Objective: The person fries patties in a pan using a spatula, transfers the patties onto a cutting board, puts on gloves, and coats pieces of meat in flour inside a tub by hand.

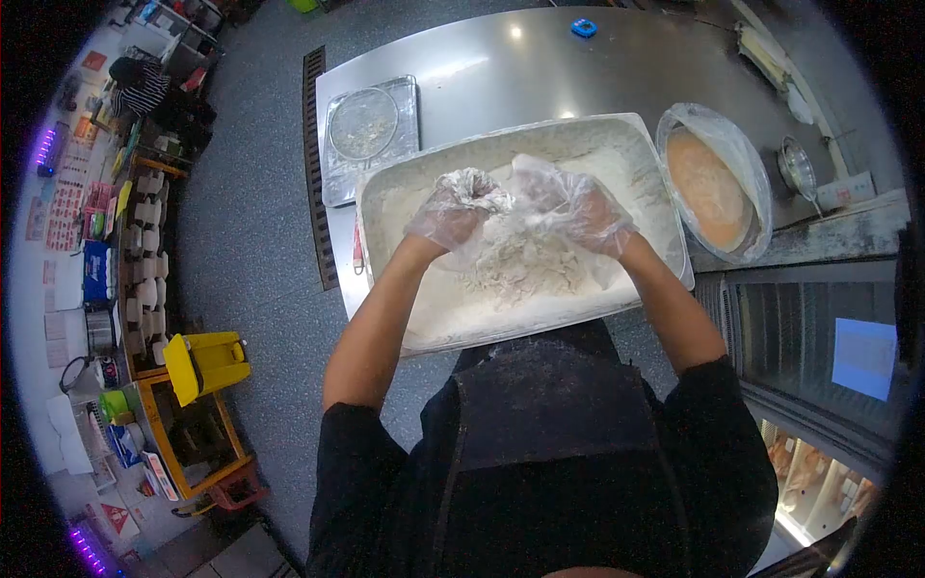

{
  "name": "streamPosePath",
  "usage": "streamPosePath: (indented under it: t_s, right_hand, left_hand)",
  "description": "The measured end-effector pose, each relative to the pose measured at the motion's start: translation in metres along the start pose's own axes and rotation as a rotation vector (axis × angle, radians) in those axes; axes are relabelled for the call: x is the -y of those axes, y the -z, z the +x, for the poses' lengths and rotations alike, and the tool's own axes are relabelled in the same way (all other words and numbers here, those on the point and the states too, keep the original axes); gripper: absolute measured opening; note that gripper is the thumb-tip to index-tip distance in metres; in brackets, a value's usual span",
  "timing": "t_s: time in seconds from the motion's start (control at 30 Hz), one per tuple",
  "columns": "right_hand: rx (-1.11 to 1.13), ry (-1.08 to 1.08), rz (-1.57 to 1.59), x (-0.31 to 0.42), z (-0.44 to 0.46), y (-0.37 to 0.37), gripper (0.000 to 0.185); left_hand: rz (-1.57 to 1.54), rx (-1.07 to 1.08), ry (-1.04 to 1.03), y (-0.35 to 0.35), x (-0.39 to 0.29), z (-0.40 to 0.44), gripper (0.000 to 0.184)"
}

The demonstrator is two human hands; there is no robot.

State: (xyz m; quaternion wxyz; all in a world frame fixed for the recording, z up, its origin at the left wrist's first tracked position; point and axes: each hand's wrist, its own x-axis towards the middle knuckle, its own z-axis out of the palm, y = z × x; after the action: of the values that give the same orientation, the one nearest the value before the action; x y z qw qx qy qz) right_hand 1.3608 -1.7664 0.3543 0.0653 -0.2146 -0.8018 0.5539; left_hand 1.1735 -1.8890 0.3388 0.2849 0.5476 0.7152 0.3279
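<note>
Can't tell whether pinching anything w/ L hand (pixel 453 214) (curled, flour-caked) or R hand (pixel 586 207), in baggy plastic glove (pixel 541 183), just above floured clumps (pixel 525 272) mid rectangular tub (pixel 617 133). Could fling flour (pixel 424 313) onto stainless table (pixel 540 63) w/ too brisk a toss, or tear glove film by rubbing hard.

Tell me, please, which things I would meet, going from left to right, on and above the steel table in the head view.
Metal tray bearing a round sieve → gloved left hand → gloved right hand → plastic-lined bowl with orange-coloured mixture → metal utensil with a handle.
</note>
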Motion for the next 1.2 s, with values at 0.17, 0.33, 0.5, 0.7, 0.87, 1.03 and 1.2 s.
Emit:
streamPosePath:
  t_s: [0.17, 0.33, 0.5, 0.7, 0.87, 1.03, 1.2]
  right_hand:
    - [-0.065, 0.119, 0.149, -0.013, 0.008, -0.019, 0.032]
    - [0.001, -0.012, 0.192, -0.029, 0.011, -0.020, 0.027]
    - [0.027, 0.055, 0.193, -0.026, 0.007, -0.015, 0.022]
    - [-0.129, 0.461, 0.015, -0.060, 0.019, -0.026, 0.018]
    - [-0.043, -0.044, 0.515, -0.055, 0.016, -0.025, 0.018]
    - [-0.107, -0.212, 0.628, -0.074, 0.015, -0.035, 0.015]
    - [-0.085, -0.347, 1.045, -0.040, 0.010, -0.031, 0.021]
  left_hand:
    - [0.129, 0.077, -0.113, -0.013, 0.009, 0.003, 0.015]
    - [-0.134, 0.014, 0.001, -0.032, 0.044, 0.003, 0.006]
    - [-0.315, 0.001, -0.002, -0.037, 0.066, 0.002, 0.013]
    - [-0.583, -0.050, 0.111, -0.046, 0.044, 0.001, 0.020]
    - [-0.439, -0.162, 0.035, -0.060, 0.045, -0.003, 0.017]
    - [-0.755, -0.097, 0.307, -0.056, 0.037, -0.002, 0.017]
    - [-0.780, -0.151, 0.335, -0.067, 0.045, 0.001, 0.016]
